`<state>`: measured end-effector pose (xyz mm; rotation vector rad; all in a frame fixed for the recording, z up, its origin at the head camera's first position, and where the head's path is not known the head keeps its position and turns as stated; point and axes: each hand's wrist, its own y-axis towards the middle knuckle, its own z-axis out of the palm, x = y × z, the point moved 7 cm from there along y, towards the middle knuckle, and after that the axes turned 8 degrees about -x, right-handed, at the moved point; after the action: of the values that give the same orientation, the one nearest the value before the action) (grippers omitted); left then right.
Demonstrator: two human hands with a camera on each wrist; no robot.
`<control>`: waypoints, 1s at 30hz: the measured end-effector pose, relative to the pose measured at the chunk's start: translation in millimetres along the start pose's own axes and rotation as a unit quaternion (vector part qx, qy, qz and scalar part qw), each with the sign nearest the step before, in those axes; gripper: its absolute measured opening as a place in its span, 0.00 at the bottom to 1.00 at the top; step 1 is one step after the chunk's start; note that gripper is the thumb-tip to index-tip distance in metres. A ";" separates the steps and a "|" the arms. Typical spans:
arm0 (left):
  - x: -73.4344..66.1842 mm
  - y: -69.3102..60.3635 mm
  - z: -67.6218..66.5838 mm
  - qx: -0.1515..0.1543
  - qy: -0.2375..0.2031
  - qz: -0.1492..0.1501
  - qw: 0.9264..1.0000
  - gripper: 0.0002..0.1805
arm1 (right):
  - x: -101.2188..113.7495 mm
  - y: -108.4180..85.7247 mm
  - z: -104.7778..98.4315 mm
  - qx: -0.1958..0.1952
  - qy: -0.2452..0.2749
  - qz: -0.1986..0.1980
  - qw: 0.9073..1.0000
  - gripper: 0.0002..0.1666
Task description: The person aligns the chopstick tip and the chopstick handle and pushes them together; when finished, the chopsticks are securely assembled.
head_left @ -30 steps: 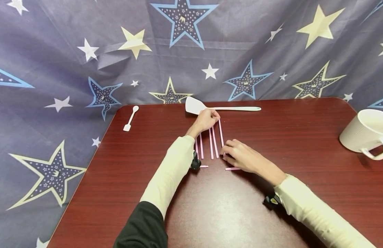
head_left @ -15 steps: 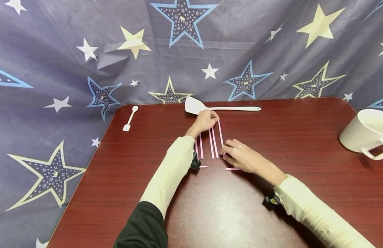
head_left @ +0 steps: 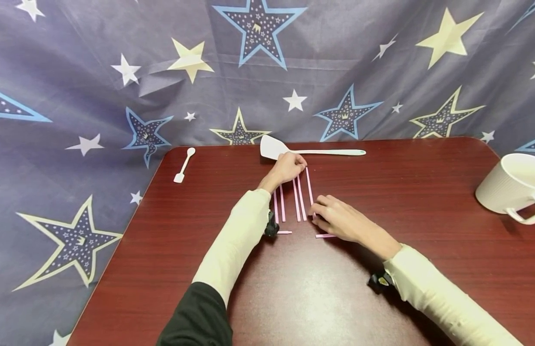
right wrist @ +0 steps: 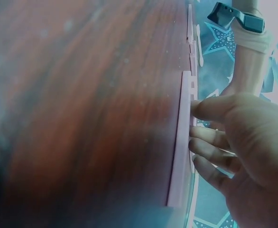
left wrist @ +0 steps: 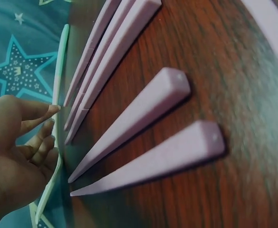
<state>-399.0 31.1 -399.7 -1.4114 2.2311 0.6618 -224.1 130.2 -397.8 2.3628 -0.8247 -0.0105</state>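
Note:
Several slim pink sticks with square ends lie roughly side by side on the table; some carry fine grooves near their thin tips. My left hand (head_left: 288, 166) has its thumb and forefinger together at the far tip of the rightmost stick (head_left: 309, 185), which also shows in the left wrist view. At that stick's near end, my right hand (head_left: 336, 217) pinches it with bent fingers. In the left wrist view, two more sticks lie apart, including the lowest stick (left wrist: 167, 154). Crosswise, a pink stick (right wrist: 179, 147) lies below my right hand. The left forearm hides parts of the leftmost sticks.
Behind the left hand lies a white spatula (head_left: 328, 152). A small white double-ended spoon (head_left: 184, 165) rests at the table's far left. A white mug (head_left: 507, 187) stands at the right. The star-patterned cloth (head_left: 367, 57) hangs along the table's (head_left: 401, 178) back edge.
Both hands stay in nearly the same place at the two ends of the rightmost stick. The head view shifts very slightly; nothing else visibly moves.

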 end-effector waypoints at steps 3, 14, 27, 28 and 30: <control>-1.9 -2.3 -6.7 -0.002 -0.008 0.007 1.000 0.12 | 0.3 -0.8 -2.1 -0.001 0.000 0.003 1.000 0.10; -12.7 -26.9 -43.3 -0.040 -0.040 0.085 0.995 0.11 | -5.3 -12.0 -15.5 0.022 0.004 0.058 0.998 0.06; 1.3 -98.0 -72.7 -0.064 -0.082 0.089 0.991 0.09 | -14.7 -40.5 -39.8 0.003 0.018 0.118 0.993 0.05; 2.8 -103.9 -74.0 -0.064 -0.084 0.087 0.991 0.09 | -14.9 -42.6 -41.5 0.002 0.016 0.120 0.993 0.05; 6.2 -115.8 -75.2 -0.064 -0.090 0.083 0.990 0.09 | -15.3 -46.9 -44.3 0.000 0.012 0.121 0.993 0.05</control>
<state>-302.8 -61.0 -362.9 -1.1791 2.2110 0.9632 -201.2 192.1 -391.7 2.2435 -1.0928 0.1174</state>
